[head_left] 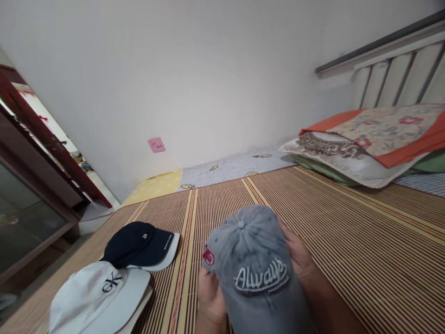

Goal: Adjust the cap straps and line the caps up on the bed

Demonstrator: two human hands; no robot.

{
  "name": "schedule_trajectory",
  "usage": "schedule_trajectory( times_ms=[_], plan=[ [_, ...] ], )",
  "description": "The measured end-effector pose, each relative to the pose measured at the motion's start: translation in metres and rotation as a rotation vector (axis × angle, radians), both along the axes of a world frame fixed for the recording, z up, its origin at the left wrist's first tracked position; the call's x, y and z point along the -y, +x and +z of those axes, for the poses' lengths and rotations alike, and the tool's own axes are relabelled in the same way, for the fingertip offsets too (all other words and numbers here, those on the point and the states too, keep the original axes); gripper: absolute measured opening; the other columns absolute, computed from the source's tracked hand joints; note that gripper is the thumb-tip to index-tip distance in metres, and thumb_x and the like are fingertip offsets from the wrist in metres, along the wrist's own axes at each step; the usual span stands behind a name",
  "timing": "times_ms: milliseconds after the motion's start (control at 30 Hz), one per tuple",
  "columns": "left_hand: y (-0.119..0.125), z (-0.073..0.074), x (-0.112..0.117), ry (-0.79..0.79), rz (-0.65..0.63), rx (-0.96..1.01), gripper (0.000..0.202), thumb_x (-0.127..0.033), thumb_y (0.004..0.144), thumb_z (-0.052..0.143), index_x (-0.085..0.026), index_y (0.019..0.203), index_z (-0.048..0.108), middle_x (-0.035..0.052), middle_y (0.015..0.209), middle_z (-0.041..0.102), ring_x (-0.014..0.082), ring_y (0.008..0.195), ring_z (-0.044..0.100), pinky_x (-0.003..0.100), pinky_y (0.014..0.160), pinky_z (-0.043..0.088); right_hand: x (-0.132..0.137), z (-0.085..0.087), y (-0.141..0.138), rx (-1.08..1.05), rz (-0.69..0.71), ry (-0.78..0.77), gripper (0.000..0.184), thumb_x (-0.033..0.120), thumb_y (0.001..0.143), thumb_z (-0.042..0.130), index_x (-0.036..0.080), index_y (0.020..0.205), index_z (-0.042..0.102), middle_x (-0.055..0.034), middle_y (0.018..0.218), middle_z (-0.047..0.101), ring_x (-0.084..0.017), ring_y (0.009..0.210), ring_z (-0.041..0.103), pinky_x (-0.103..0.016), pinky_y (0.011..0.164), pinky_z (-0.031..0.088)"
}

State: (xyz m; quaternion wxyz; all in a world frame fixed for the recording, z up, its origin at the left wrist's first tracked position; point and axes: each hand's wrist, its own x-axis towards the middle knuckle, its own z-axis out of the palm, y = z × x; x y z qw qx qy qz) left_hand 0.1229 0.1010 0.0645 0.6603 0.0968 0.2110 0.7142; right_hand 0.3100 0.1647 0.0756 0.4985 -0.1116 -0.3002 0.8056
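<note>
A grey baseball cap with "Always" stitched in white is held up between both hands, its brim pointing down toward me. My left hand grips its left side, near a pink emblem. On the opposite side, my right hand holds the edge, its fingers partly hidden behind the cap. Left of my hands, a navy cap with a white-edged brim lies on the mat, and a white cap marked "CK" sits in front of it, touching or slightly overlapping.
A striped bamboo mat covers the bed. Stacked pillows lie at the far right beneath a radiator. A pink note sticks to the white wall. At the left stand a glass-fronted cabinet and a doorway.
</note>
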Motion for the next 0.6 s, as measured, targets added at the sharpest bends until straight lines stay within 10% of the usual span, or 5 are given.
schedule_trajectory(
  times_ms=[200,367,600],
  plan=[
    [-0.019,-0.019,-0.014,0.343,-0.233,-0.096,0.017,-0.024,0.089,0.069,-0.024,0.094,0.085,0.0022,0.102,0.085,0.0249,0.116,0.073,0.040,0.121,0.039,-0.002,0.011,0.001,-0.035,-0.087,0.080,0.061,0.061,0.079,0.080,0.025,0.126,0.073,-0.0107,0.120,0.081,-0.035,0.127,0.068,-0.056,0.111,0.050],
    [-0.012,-0.003,-0.004,0.328,-0.241,-0.109,0.047,-0.065,0.087,0.072,-0.026,0.110,0.083,0.0078,0.123,0.080,0.0314,0.142,0.054,0.043,0.122,0.036,0.007,0.004,-0.007,-0.042,-0.074,0.131,0.074,0.073,0.071,0.079,0.023,0.126,0.073,-0.0133,0.119,0.081,-0.039,0.129,0.066,-0.060,0.112,0.048],
    [-0.004,0.006,0.004,0.457,-0.487,-0.083,0.031,-0.049,0.102,0.060,-0.033,0.121,0.080,-0.0002,0.116,0.082,0.0233,0.148,0.046,0.037,0.129,0.020,0.008,-0.001,-0.011,-0.049,0.031,0.026,0.054,0.057,0.083,0.077,0.024,0.126,0.074,-0.0108,0.123,0.080,-0.035,0.128,0.067,-0.052,0.114,0.050]
  ],
)
